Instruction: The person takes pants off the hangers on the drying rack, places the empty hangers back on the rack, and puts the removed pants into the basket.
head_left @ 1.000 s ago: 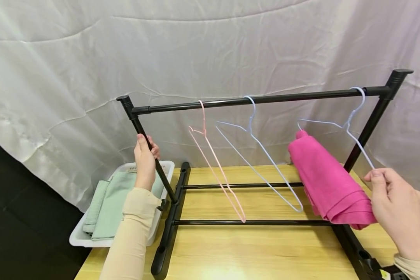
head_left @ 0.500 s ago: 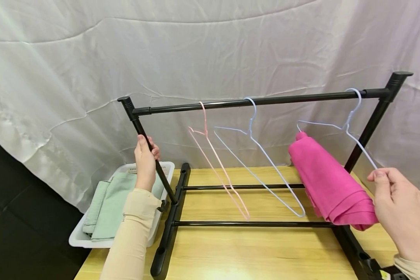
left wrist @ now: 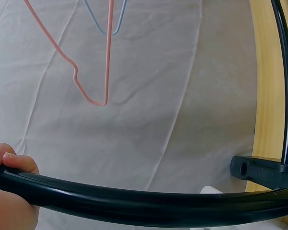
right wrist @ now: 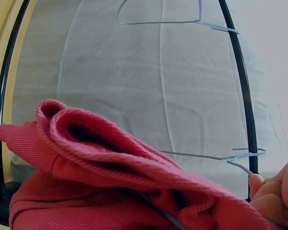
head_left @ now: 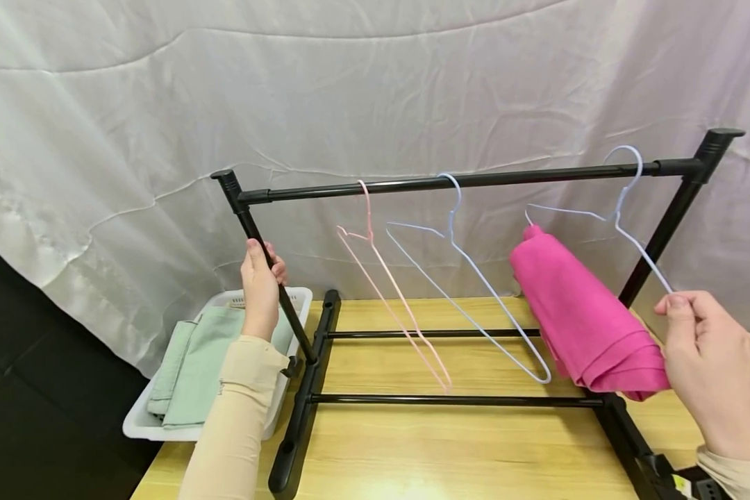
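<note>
My left hand (head_left: 260,288) grips the left post (head_left: 296,319) of a black clothes rack, fingers wrapped around it. With thumb and fingertips, my right hand (head_left: 715,368) pinches the right end of a light blue wire hanger (head_left: 640,246). A folded pink cloth (head_left: 587,319) drapes over that hanger; in the right wrist view the cloth (right wrist: 110,148) shows thick, ribbed layers. The hook arches over the top rail (head_left: 537,176) near its right end, its crown raised above the rail. Bare on the same rail hang a pink hanger (head_left: 381,271) and a second blue hanger (head_left: 475,267).
A white basket (head_left: 140,427) with folded pale green cloths (head_left: 206,371) stands left of the rack. Two lower crossbars (head_left: 437,399) join the rack's feet above a wooden table (head_left: 375,451). A light curtain (head_left: 375,90) hangs close behind.
The right hand has raised the blue hanger with the pink cloth slightly, so its hook stands higher over the rail. The bare hangers sway a little. The left hand keeps its place.
</note>
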A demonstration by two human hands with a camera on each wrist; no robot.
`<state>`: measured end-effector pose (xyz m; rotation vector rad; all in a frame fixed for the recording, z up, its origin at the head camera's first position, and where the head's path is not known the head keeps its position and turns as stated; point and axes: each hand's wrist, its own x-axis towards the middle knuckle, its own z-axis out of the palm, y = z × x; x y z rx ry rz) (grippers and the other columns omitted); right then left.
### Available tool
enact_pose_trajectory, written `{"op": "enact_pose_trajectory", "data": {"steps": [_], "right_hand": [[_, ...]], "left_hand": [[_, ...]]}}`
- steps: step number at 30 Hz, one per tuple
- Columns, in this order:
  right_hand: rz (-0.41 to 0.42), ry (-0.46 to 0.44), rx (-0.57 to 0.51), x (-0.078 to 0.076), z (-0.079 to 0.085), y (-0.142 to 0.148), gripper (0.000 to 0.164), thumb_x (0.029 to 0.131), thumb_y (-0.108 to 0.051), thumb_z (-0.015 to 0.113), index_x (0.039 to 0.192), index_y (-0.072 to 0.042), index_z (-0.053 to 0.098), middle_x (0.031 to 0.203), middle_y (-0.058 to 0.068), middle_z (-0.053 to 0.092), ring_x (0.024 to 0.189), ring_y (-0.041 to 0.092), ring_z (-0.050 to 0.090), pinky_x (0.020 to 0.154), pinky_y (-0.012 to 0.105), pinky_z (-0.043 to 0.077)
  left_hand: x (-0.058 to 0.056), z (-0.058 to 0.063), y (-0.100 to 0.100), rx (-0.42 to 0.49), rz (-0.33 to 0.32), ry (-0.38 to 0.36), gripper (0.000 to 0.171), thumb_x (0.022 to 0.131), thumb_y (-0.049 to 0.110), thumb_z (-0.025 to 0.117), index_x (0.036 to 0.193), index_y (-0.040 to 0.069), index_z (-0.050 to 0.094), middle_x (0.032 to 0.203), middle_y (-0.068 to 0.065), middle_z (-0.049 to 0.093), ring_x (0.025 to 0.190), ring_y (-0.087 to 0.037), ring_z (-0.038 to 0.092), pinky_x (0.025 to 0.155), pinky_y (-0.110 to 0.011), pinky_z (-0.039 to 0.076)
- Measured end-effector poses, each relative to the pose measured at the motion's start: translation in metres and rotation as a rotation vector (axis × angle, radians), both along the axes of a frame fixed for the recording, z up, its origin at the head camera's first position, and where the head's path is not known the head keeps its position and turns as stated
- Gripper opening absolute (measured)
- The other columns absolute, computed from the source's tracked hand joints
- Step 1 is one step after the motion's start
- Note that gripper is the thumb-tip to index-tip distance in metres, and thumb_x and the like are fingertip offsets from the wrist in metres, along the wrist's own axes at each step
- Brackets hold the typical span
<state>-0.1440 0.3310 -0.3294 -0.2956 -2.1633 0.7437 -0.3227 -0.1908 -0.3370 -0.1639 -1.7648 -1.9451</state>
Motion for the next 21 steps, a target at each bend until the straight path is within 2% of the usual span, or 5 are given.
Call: {"op": "enact_pose_trajectory", "data": {"steps": [4,9,16,21], "right_hand": [[0.010,0.028,0.015,0.001,0.002,-0.002,0.037,0.114,-0.027,0.047,0.106,-0.001,0.072,0.056,-0.035,0.032,0.052,-0.009,0.027,0.049,0.023,0.025],[0.005,0.026,0.014,0.004,0.005,-0.006,0.037,0.114,-0.028,0.047,0.106,-0.001,0.071,0.054,-0.030,0.032,0.050,-0.007,0.026,0.048,0.022,0.023],[0.011,0.022,-0.011,0.009,0.008,-0.012,0.036,0.114,-0.030,0.048,0.106,-0.005,0.072,0.052,-0.024,0.034,0.050,-0.004,0.028,0.051,0.020,0.023],[0.023,0.035,-0.019,0.012,0.008,-0.014,0.033,0.113,-0.031,0.049,0.102,-0.009,0.071,0.052,-0.024,0.036,0.051,-0.004,0.029,0.052,0.019,0.023]], "left_hand": [[0.001,0.001,0.001,-0.001,0.000,0.002,0.054,0.108,0.067,0.028,0.097,0.018,0.046,0.067,0.005,0.040,0.060,-0.013,0.036,0.062,-0.026,0.033],[0.001,0.002,0.002,0.009,-0.005,0.009,0.056,0.108,0.067,0.028,0.098,0.015,0.046,0.066,0.005,0.040,0.060,-0.015,0.036,0.062,-0.026,0.032],[0.000,0.000,0.001,0.010,-0.009,0.011,0.053,0.108,0.068,0.029,0.097,0.018,0.047,0.067,0.006,0.040,0.060,-0.014,0.036,0.062,-0.026,0.033],[0.001,0.000,0.000,0.002,-0.005,0.009,0.052,0.108,0.068,0.029,0.095,0.020,0.047,0.067,0.005,0.041,0.061,-0.015,0.036,0.062,-0.026,0.033]]}}
